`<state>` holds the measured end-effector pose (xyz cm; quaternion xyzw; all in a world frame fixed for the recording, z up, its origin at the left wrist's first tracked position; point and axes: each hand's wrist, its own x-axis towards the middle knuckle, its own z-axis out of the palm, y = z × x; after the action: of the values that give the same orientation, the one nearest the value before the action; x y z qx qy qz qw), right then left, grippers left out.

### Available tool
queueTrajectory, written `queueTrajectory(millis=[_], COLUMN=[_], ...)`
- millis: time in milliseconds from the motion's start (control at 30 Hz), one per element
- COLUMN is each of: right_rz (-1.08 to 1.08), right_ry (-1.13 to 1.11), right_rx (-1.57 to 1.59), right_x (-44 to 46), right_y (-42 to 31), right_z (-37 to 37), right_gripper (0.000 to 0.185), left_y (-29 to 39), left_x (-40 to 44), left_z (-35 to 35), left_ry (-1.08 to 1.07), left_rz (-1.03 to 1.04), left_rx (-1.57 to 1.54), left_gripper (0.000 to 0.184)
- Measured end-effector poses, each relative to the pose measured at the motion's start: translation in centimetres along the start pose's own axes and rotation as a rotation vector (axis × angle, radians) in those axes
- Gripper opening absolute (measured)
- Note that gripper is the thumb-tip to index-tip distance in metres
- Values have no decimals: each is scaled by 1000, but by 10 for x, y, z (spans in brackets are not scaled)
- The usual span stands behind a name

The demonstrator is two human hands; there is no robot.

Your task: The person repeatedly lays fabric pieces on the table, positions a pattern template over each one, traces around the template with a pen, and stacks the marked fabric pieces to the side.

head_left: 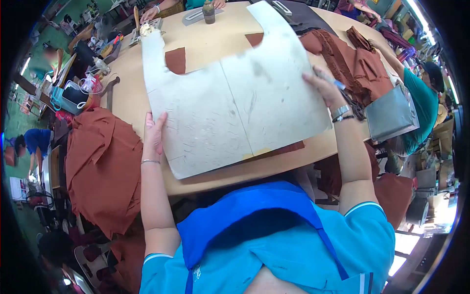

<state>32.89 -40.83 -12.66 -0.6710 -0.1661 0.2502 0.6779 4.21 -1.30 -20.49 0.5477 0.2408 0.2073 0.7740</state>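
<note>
A large whitish card pattern piece (205,103) with two long arms and a curved cut-out spans the table in front of me. Its surface is smudged and marked with a centre line. My left hand (154,131) grips its left edge, thumb on top and fingers underneath. On the opposite edge, my right hand (324,88) pinches the card, and a white and blue pen (334,81) sticks out from the same hand. Reddish-brown fabric (175,61) shows through the cut-out, and more peeks out beneath the lower edge. The fingers under the card are hidden.
Reddish-brown fabric heaps lie at the left (105,166) and right (367,68) of the table (129,93). A brown bottle (209,12) stands at the far side. A grey metal box (391,113) sits at the right edge. Co-workers are around, one in a teal shirt (422,105).
</note>
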Motion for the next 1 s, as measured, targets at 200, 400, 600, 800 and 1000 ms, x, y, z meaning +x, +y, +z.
queueTrajectory(millis=[200,400,600,800,1000], right_rz=[-33,-84,-64,-93,-26], right_ry=[159,281,309,311,296], right_rx=[-556,-545,-651,-712,-690], right_x=[-3,-2,-10,-3,-4], right_y=[79,106,100,106,92], right_z=[-12,-17,-9,-15,-6], right_gripper=[54,60,59,59,60], left_y=[-27,-9,-8,-7,-5], left_x=[19,18,17,22,28], left_z=[-17,-9,-7,-7,-8], left_ry=[60,151,179,172,157], left_rz=[133,138,144,122,102], left_rx=[556,998,1086,1093,1128], left_gripper=[54,66,68,70,69])
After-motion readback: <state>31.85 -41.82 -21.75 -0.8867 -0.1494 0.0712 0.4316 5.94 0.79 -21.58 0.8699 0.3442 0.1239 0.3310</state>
